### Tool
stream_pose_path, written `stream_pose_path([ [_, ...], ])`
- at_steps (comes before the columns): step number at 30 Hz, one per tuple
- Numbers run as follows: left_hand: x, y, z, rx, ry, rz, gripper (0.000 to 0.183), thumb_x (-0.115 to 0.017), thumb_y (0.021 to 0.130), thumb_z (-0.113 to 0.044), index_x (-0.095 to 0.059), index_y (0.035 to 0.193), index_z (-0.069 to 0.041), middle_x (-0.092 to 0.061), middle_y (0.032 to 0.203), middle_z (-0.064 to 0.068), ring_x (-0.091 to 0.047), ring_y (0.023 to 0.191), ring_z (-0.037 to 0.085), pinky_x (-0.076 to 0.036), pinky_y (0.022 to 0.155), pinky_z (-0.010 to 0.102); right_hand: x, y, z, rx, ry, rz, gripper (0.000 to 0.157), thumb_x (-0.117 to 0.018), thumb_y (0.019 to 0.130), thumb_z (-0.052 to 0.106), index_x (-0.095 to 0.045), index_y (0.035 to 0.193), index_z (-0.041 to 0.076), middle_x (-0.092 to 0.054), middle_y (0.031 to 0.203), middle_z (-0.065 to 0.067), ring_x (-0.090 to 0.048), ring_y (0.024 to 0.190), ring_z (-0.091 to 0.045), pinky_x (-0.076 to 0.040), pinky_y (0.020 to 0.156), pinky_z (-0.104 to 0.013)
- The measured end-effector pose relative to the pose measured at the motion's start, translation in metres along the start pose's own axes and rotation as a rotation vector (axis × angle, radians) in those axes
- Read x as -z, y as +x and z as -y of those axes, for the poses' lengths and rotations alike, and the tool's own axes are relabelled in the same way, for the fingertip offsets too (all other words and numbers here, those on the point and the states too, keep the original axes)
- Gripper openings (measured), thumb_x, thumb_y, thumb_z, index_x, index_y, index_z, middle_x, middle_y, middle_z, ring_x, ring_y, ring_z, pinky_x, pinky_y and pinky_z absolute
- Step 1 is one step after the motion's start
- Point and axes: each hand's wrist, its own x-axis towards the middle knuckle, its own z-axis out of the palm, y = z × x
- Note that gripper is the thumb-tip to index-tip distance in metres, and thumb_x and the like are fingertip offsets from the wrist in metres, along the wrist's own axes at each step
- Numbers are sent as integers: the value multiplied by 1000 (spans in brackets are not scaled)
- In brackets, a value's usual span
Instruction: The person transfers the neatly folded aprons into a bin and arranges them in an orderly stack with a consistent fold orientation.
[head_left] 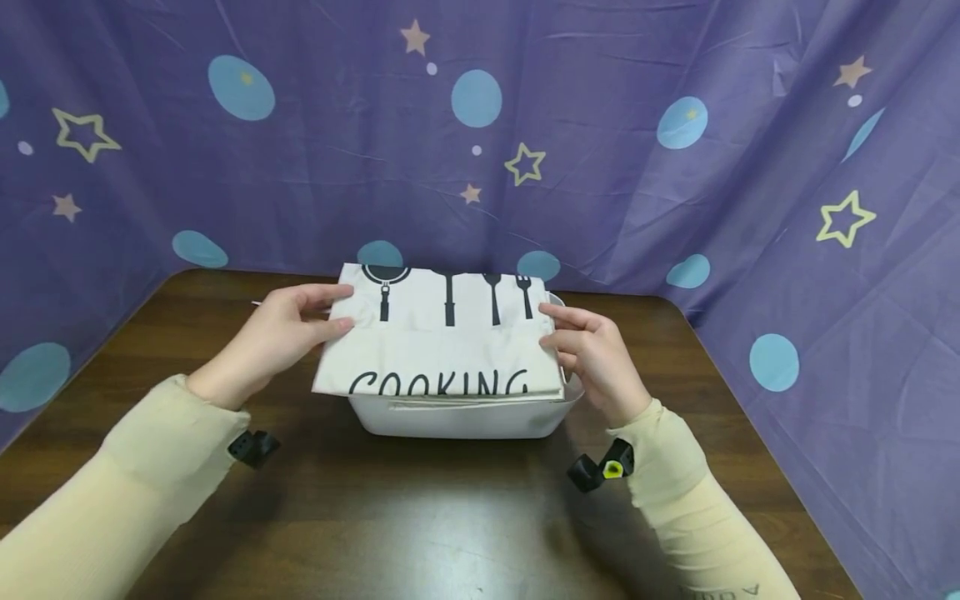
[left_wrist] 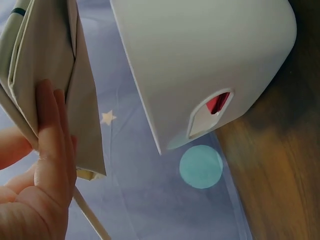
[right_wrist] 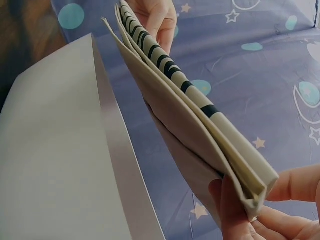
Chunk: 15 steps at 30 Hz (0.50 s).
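A folded white cloth apron (head_left: 442,346), printed with black kitchen utensils and the word COOKING, is held level between both hands. My left hand (head_left: 283,323) pinches its left edge, with fingers on both faces in the left wrist view. At the opposite edge, my right hand (head_left: 596,360) grips the folded layers between thumb and fingers. A thin pale strap (left_wrist: 91,215) hangs below the left hand. Directly under the apron stands a white plastic bin (head_left: 461,419), its opening mostly covered from above. In both wrist views a gap separates apron and bin rim.
Something red (left_wrist: 218,103) shows inside the bin through its handle hole. The bin stands on a dark brown wooden table (head_left: 420,517). Behind and beside the table hangs a purple curtain (head_left: 585,217) with stars and blue dots.
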Motion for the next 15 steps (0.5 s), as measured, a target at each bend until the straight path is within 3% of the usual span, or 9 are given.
stream_pose_path([
  [6,-5,7,3,-3,11,-6,56,-65,95,-13,-45,145,5,-51,142,28,-56,116,33,-51,70,14,3,6,2,-16,-53,-21,53,-58,83,-5,-58,136,1,-60,119,-5,-58,93,-12,-54,72,-24],
  [9,-7,11,2,2,26,-11,56,-66,95,-14,-46,144,5,-50,142,28,-55,120,37,-51,71,14,4,9,3,-21,-83,-24,52,-58,83,-5,-58,136,1,-61,116,-5,-57,89,-10,-52,69,-22],
  [15,-8,19,0,29,40,-2,56,-66,95,-16,-47,144,4,-51,141,28,-55,122,37,-58,79,30,7,15,3,-28,-144,-17,52,-58,84,-4,-58,136,1,-61,117,-7,-56,89,-10,-50,67,-20],
])
